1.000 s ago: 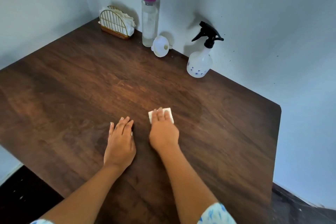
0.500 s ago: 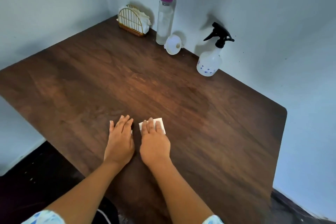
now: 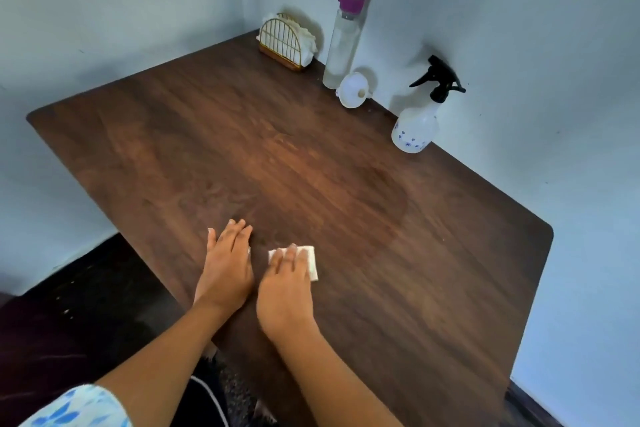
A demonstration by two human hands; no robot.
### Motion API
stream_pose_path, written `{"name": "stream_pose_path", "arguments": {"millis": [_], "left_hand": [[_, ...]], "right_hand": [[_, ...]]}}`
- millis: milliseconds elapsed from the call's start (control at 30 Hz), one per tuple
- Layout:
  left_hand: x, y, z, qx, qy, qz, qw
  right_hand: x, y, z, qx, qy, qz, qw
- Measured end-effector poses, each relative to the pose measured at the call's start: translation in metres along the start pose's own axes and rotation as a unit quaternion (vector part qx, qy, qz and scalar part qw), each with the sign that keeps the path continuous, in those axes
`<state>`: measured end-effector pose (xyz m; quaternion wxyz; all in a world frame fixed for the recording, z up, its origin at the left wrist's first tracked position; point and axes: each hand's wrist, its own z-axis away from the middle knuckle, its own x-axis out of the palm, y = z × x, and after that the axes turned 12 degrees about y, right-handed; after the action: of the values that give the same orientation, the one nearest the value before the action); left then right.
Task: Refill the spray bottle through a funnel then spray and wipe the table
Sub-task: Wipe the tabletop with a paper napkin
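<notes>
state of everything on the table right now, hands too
left hand: flat on table
right hand: pressing white cloth
white cloth: flat under right hand
spray bottle: upright, trigger head on
tall bottle: upright, purple cap on
funnel: on its side, in no bottle
napkin holder: upright, napkins inside

My left hand (image 3: 227, 274) lies flat on the counter (image 3: 381, 218) near its front edge. Just to its right, my right hand (image 3: 285, 291) presses a tissue (image 3: 312, 263) onto the counter with flat fingers. Along the back wall, left to right, are a napkin holder (image 3: 282, 42) in the far corner, a bottle (image 3: 341, 52), a funnel (image 3: 353, 95) on its side at the bottle's foot, and a sprayer (image 3: 415, 128) standing apart.
</notes>
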<state>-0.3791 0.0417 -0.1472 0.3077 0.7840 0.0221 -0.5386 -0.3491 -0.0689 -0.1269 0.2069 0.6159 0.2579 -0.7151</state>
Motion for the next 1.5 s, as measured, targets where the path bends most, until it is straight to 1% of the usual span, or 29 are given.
{"name": "stream_pose_path", "arguments": {"millis": [67, 100, 167, 233, 267, 333, 433, 467, 567, 600, 667, 800, 867, 933, 1000, 1100, 1167, 1200, 1233, 1367, 1433, 1500], "left_hand": [[-0.001, -0.002, 0.006, 0.013, -0.003, -0.006, 1.000], [-0.002, -0.003, 0.010, 0.021, -0.004, -0.014, 1.000], [-0.003, -0.005, 0.016, 0.030, -0.011, -0.025, 0.999], [-0.003, -0.006, 0.018, 0.022, -0.013, -0.027, 0.999], [-0.003, -0.006, 0.018, 0.019, -0.011, -0.027, 0.999], [-0.003, -0.003, 0.018, 0.021, -0.013, -0.030, 0.999], [0.002, 0.009, 0.020, 0.053, -0.028, -0.034, 0.998], [0.004, 0.016, 0.020, 0.067, -0.035, -0.034, 0.997], [0.012, 0.038, 0.017, 0.111, -0.044, -0.028, 0.992], [0.015, 0.044, 0.016, 0.118, -0.044, -0.018, 0.992], [0.017, 0.053, 0.010, 0.120, -0.043, -0.003, 0.992], [0.021, 0.064, 0.007, 0.164, -0.048, 0.001, 0.985], [0.023, 0.066, 0.005, 0.165, -0.048, 0.004, 0.985], [0.028, 0.067, 0.004, 0.154, -0.051, 0.011, 0.987], [0.032, 0.070, 0.002, 0.143, -0.051, 0.024, 0.988], [0.036, 0.079, -0.003, 0.136, -0.054, 0.051, 0.988], [0.037, 0.082, -0.004, 0.149, -0.057, 0.058, 0.986], [0.037, 0.081, -0.005, 0.159, -0.058, 0.056, 0.984], [0.037, 0.080, -0.005, 0.167, -0.060, 0.054, 0.983], [0.035, 0.071, -0.003, 0.161, -0.065, 0.049, 0.984], [0.034, 0.070, -0.005, 0.158, -0.065, 0.051, 0.984], [0.033, 0.070, -0.007, 0.155, -0.062, 0.056, 0.984]], "right_hand": [[-0.002, 0.011, -0.021, -0.043, 0.018, 0.016, 0.999], [-0.007, 0.023, -0.029, -0.037, 0.032, 0.021, 0.999], [-0.023, 0.054, -0.039, 0.051, 0.018, 0.006, 0.999], [-0.033, 0.083, -0.038, 0.142, 0.006, 0.013, 0.990], [-0.033, 0.094, -0.031, 0.174, 0.008, 0.015, 0.985], [-0.021, 0.100, -0.012, 0.204, 0.012, 0.038, 0.978], [-0.011, 0.072, 0.009, 0.232, 0.028, 0.063, 0.970], [-0.013, 0.057, 0.014, 0.220, 0.031, 0.064, 0.973], [-0.017, 0.029, 0.018, 0.126, -0.051, 0.016, 0.991], [-0.024, 0.033, 0.012, 0.112, -0.041, 0.019, 0.993], [-0.028, 0.060, -0.005, 0.117, 0.004, 0.025, 0.993], [-0.039, 0.131, -0.022, 0.244, -0.002, 0.037, 0.969], [-0.041, 0.144, -0.011, 0.287, -0.008, 0.038, 0.957], [-0.038, 0.136, 0.008, 0.309, -0.017, 0.031, 0.950], [-0.034, 0.109, 0.023, 0.296, -0.036, 0.013, 0.954], [-0.028, 0.081, 0.022, 0.203, -0.044, -0.016, 0.978], [-0.027, 0.091, 0.003, 0.151, -0.021, -0.045, 0.987], [-0.027, 0.105, -0.010, 0.142, -0.012, -0.052, 0.988], [-0.028, 0.122, -0.023, 0.151, -0.006, -0.054, 0.987], [-0.038, 0.190, -0.055, 0.259, 0.009, -0.055, 0.964], [-0.039, 0.204, -0.053, 0.313, 0.022, -0.068, 0.947], [-0.036, 0.198, -0.044, 0.358, 0.039, -0.059, 0.931]]}}
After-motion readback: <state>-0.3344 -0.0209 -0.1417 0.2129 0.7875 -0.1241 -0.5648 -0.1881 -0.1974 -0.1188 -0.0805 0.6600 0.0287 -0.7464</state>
